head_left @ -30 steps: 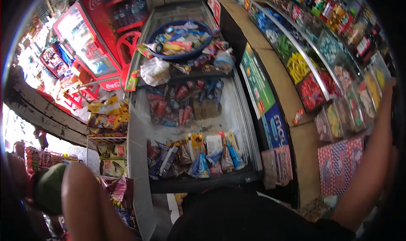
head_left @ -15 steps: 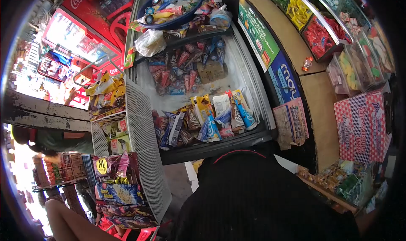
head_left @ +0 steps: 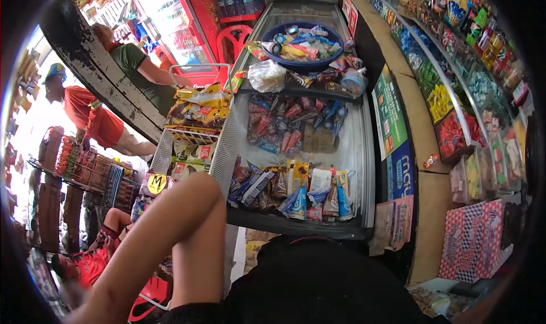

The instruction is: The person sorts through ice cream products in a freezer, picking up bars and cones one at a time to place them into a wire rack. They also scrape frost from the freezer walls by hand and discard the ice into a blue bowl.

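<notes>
— Where's the left arm (head_left: 170, 238)?
— Bent, elbow up just beside the ice-cream freezer (head_left: 364, 170); its hand is out of view, the right too.
— Nearest goods?
— Wrapped cones (head_left: 296, 190) at the freezer's near end.

Freezer chest (head_left: 364, 170): glass top, glossy w/ glare; frame looks metal, smooth.
Ice-cream cone wrappers (head_left: 296, 190): glossy foil/plastic film, crinkled.
Blue basin (head_left: 307, 62): smooth plastic, semi-gloss.
White bag (head_left: 267, 76): thin plastic, crumpled.
Wire rack (head_left: 165, 147): white-coated metal mesh; snack packets (head_left: 199, 105) on it shiny film.
Red chair (head_left: 233, 39): moulded plastic, glossy.
Beam (head_left: 96, 68): rough, paint chipped, matt.
Bench (head_left: 424, 204): matt brown, wood-look.
Black garment (head_left: 318, 284): cloth, matt, ribbed.
</notes>
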The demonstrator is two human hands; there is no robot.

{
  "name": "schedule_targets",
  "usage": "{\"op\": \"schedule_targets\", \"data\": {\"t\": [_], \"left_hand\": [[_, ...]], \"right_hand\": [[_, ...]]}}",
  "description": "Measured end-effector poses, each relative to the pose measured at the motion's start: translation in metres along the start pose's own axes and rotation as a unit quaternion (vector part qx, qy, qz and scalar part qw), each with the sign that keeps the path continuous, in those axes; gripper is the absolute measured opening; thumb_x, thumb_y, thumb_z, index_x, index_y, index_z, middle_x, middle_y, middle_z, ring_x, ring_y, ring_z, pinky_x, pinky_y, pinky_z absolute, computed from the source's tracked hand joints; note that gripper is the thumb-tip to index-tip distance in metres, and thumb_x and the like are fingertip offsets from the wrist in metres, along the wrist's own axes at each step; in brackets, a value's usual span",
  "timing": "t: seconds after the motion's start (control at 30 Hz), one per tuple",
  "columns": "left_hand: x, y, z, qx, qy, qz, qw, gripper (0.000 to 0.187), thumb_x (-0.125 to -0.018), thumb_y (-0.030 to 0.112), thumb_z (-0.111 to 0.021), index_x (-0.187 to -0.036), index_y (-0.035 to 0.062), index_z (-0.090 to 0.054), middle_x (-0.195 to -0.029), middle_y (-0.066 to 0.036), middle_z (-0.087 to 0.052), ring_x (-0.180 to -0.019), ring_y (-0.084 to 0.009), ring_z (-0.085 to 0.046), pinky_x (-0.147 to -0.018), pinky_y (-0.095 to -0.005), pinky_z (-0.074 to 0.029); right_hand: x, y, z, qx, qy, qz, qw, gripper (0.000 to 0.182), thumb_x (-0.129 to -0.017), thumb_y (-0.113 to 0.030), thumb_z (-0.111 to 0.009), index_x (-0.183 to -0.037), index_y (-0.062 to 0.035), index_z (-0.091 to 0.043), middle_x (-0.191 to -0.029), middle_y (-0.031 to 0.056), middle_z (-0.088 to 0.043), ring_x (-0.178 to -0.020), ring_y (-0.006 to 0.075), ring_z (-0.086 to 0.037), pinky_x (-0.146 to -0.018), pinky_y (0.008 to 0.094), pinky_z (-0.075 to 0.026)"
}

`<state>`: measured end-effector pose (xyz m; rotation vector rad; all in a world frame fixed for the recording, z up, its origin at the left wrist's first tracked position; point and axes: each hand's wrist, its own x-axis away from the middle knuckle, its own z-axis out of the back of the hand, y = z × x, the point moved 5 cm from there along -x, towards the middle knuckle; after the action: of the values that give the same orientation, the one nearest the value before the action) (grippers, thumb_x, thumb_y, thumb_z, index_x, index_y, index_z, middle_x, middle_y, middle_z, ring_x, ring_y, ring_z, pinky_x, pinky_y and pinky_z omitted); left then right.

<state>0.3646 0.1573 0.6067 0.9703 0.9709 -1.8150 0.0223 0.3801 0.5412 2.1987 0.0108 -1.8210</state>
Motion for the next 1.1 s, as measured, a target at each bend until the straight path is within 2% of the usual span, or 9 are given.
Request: {"op": "schedule_targets", "data": {"t": [0.03,0.1,0.17,0.53,0.6,0.63,0.7,0.9,1.1], "left_hand": [[0.013,0.013,0.011,0.024,-0.044,0.037,0.998,0.073,-0.078,0.046,-0.069,-0.140,0.0231,-0.036,-0.145,-0.010,-0.032,-0.137,-0.0224,-0.024,-0.109,-0.0588,-0.018],[0.036,-0.040,0.030,0.102,0.023,0.008,0.994,0.087,-0.073,0.054,-0.070,-0.144,0.0273,-0.027,-0.151,-0.008,-0.017,-0.141,-0.0219,-0.011,-0.109,-0.0645,-0.009],[0.074,-0.039,0.053,0.036,0.360,-0.043,0.931,0.052,-0.068,0.017,-0.070,-0.116,0.0079,-0.053,-0.123,-0.012,-0.047,-0.092,-0.0168,-0.055,-0.076,-0.0296,-0.052],[0.218,-0.193,0.091,0.195,0.449,0.280,0.826,0.022,-0.093,0.020,-0.046,-0.105,0.0056,-0.058,-0.105,-0.006,-0.056,-0.073,-0.0102,-0.049,-0.060,-0.0221,-0.040],[0.282,-0.213,0.071,0.096,0.582,0.441,0.676,0.018,-0.093,0.020,-0.050,-0.102,0.0062,-0.057,-0.094,-0.001,-0.056,-0.074,-0.0081,-0.049,-0.060,-0.0197,-0.038],[0.300,-0.220,0.063,0.048,0.590,0.504,0.629,0.016,-0.092,0.019,-0.053,-0.100,0.0053,-0.057,-0.085,0.000,-0.057,-0.072,-0.0075,-0.050,-0.059,-0.0193,-0.037],[0.348,-0.218,0.048,0.031,0.539,0.570,0.620,0.015,-0.091,0.017,-0.054,-0.097,0.0039,-0.059,-0.081,0.000,-0.058,-0.072,-0.0071,-0.051,-0.060,-0.0202,-0.038],[0.499,-0.196,-0.009,0.007,0.464,0.778,0.424,0.020,-0.091,0.020,-0.057,-0.099,0.0027,-0.062,-0.084,-0.002,-0.061,-0.069,-0.0084,-0.054,-0.064,-0.0213,-0.042],[0.602,-0.188,-0.028,-0.025,0.380,0.858,0.346,0.021,-0.091,0.019,-0.057,-0.101,0.0011,-0.062,-0.083,-0.002,-0.062,-0.067,-0.0055,-0.054,-0.061,-0.0212,-0.045]], "right_hand": [[-0.004,0.000,0.001,-0.015,-0.011,-0.004,1.000,0.063,-0.079,-0.046,-0.055,-0.128,-0.0103,-0.039,-0.114,0.0121,-0.048,-0.106,0.0253,-0.046,-0.084,0.0500,-0.035],[-0.008,0.000,0.002,-0.045,-0.022,-0.014,0.999,0.061,-0.079,-0.045,-0.055,-0.127,-0.0095,-0.040,-0.112,0.0130,-0.050,-0.104,0.0255,-0.048,-0.084,0.0493,-0.037],[-0.012,-0.002,0.001,-0.069,-0.036,-0.020,0.997,0.059,-0.080,-0.043,-0.056,-0.126,-0.0088,-0.042,-0.111,0.0138,-0.052,-0.103,0.0258,-0.050,-0.083,0.0486,-0.040],[-0.017,-0.020,-0.011,-0.168,-0.100,-0.035,0.980,0.049,-0.084,-0.033,-0.060,-0.122,-0.0045,-0.050,-0.102,0.0186,-0.063,-0.095,0.0271,-0.062,-0.079,0.0448,-0.051],[-0.015,-0.010,0.005,-0.204,-0.103,-0.036,0.973,0.047,-0.085,-0.032,-0.060,-0.121,-0.0038,-0.051,-0.100,0.0195,-0.065,-0.093,0.0274,-0.064,-0.078,0.0441,-0.054],[0.017,0.027,0.036,-0.227,0.155,-0.116,0.955,0.020,-0.089,-0.017,-0.052,-0.103,-0.0064,-0.060,-0.070,0.0104,-0.066,-0.059,0.0191,-0.064,-0.055,0.0319,-0.055],[0.104,0.063,0.105,-0.024,0.336,-0.322,0.885,0.026,-0.089,-0.018,-0.050,-0.109,-0.0044,-0.059,-0.090,0.0105,-0.061,-0.077,0.0198,-0.060,-0.076,0.0317,-0.049],[0.341,0.034,0.158,0.275,0.460,-0.657,0.531,0.019,-0.088,-0.011,-0.054,-0.103,-0.0016,-0.062,-0.088,0.0037,-0.063,-0.079,0.0120,-0.061,-0.073,0.0248,-0.050],[0.417,-0.020,0.156,0.374,0.427,-0.693,0.445,0.015,-0.089,-0.007,-0.054,-0.100,-0.0006,-0.063,-0.084,0.0037,-0.063,-0.077,0.0098,-0.060,-0.071,0.0248,-0.049]]}}
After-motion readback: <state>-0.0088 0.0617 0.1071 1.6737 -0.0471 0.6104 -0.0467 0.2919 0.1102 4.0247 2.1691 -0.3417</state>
